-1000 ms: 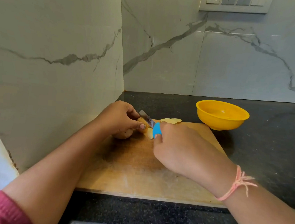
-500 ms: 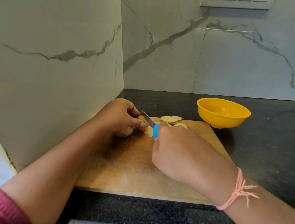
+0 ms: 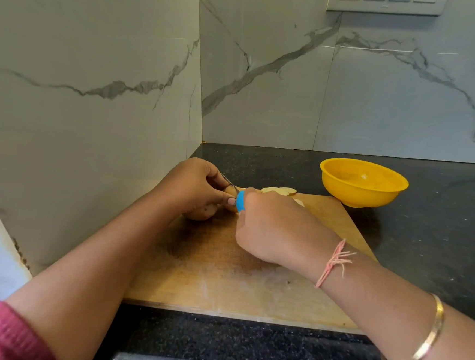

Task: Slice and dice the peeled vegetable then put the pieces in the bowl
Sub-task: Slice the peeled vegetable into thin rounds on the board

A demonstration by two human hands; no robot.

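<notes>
On a wooden cutting board beside the marble wall, a left hand is curling its fingers around the peeled vegetable while the right hand, clamped on a blue-handled knife, is slicing it; cut rounds are lying beyond, dicing and the yellow bowl likely coming next

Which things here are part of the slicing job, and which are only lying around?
Part of the job:
left hand holding the potato
right hand gripping the blue-handled knife
cut slices
cutting board
yellow bowl

Just there:
switch panel
black countertop
</notes>
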